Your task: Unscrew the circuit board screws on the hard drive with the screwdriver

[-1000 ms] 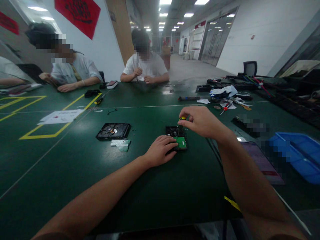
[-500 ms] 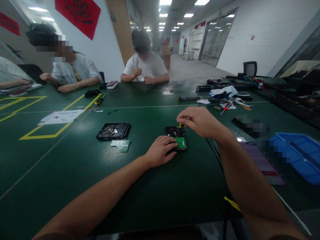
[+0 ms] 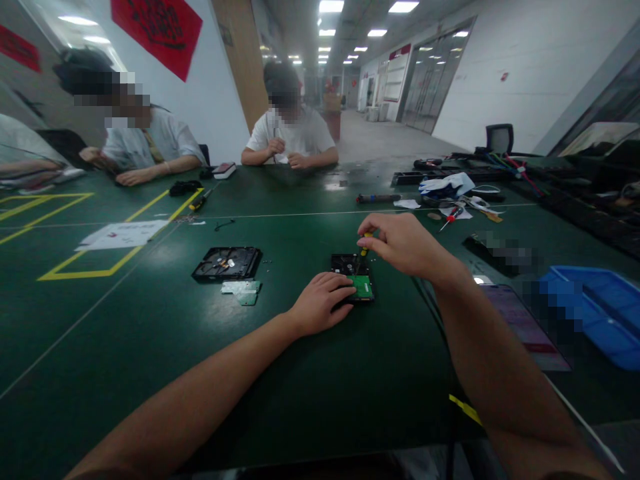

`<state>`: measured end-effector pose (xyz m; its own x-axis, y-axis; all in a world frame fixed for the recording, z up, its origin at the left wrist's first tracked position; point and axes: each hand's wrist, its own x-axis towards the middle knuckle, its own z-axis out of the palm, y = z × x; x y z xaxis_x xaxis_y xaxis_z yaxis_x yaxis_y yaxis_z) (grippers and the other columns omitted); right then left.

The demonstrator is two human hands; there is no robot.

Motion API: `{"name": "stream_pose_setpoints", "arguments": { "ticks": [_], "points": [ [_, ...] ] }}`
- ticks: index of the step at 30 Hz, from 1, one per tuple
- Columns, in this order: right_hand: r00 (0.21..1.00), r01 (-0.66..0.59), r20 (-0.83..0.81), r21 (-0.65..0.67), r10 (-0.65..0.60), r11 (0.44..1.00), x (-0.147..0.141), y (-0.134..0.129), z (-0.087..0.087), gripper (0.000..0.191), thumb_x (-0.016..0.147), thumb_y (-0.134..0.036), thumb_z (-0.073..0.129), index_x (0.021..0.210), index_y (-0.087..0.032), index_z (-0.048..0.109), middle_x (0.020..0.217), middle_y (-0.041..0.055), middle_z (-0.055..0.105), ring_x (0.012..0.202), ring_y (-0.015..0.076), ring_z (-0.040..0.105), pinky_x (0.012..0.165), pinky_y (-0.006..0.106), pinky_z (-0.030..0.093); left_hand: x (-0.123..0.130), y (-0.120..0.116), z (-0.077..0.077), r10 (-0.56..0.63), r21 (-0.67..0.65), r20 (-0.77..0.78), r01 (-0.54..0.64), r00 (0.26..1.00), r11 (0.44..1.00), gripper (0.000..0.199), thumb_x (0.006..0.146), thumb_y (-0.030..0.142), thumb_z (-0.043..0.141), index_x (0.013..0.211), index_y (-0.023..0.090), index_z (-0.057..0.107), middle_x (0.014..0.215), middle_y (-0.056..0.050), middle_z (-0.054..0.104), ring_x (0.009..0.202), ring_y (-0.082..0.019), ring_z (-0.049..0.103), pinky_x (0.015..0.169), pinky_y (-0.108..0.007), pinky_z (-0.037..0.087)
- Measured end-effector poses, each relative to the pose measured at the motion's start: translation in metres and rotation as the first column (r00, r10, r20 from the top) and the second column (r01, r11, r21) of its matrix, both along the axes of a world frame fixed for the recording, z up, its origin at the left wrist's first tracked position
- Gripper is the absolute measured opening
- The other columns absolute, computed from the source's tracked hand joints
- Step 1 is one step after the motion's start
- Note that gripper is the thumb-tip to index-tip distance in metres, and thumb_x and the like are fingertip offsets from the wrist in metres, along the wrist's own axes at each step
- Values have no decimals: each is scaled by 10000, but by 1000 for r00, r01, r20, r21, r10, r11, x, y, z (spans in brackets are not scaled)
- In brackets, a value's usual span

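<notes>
Checking the head view: right hand (image 3: 400, 244) has its fingers pinched on a yellow-and-black screwdriver (image 3: 364, 252), shaft down over a flat black hard drive (image 3: 340, 262) with a green circuit board (image 3: 361, 287). Left hand (image 3: 319, 304) lies on it, fingers spread, on the dark green table (image 3: 310, 393). If that hand eased off, the drive could twist, skidding the tip into the board. Near edge's well apart; dark cables (image 3: 429, 303) cramp the right.
</notes>
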<state>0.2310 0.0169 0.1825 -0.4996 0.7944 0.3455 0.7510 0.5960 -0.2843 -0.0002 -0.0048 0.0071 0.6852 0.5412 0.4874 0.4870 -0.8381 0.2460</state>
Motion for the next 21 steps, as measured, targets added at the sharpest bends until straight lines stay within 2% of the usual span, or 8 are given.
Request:
{"name": "stream_pose_setpoints", "arguments": {
  "ticks": [5,13,17,21],
  "points": [
    [999,-6,-33,-17,5,1000,0,1,-1,134,967,-315,719,1017,-199,766,848,44,787,767,211,701,737,335,444,0,0,1,-1,0,14,1,1000,1000,388,1022,360,659,1398,264,680,1400,-105,691,1356,-305,623,1160,-552,502],
    [999,-37,-6,-12,37,999,0,4,-2,164,983,-287,665,1028,-218,806,975,50,819,819,206,718,796,341,484,0,0,1,3,-5,-5,-3,1000,1000,377,1038,382,641,1387,246,680,1416,-105,685,1362,-305,619,1169,-544,494],
    [997,-74,3,12,74,997,0,4,-4,256,979,-204,625,1171,-199,795,1137,85,829,971,243,755,898,368,519,0,0,1,3,-8,-4,-3,1000,1000,372,1039,379,638,1383,243,680,1420,-105,683,1368,-305,617,1174,-543,491],
    [997,-73,3,30,73,997,0,5,-7,291,971,-167,614,1200,-205,791,1212,105,818,1096,287,754,968,408,532,0,-1,2,-2,-6,-2,2,1000,1000,371,1037,371,642,1384,247,677,1425,-102,681,1366,-305,619,1172,-547,493]
  ]
}}
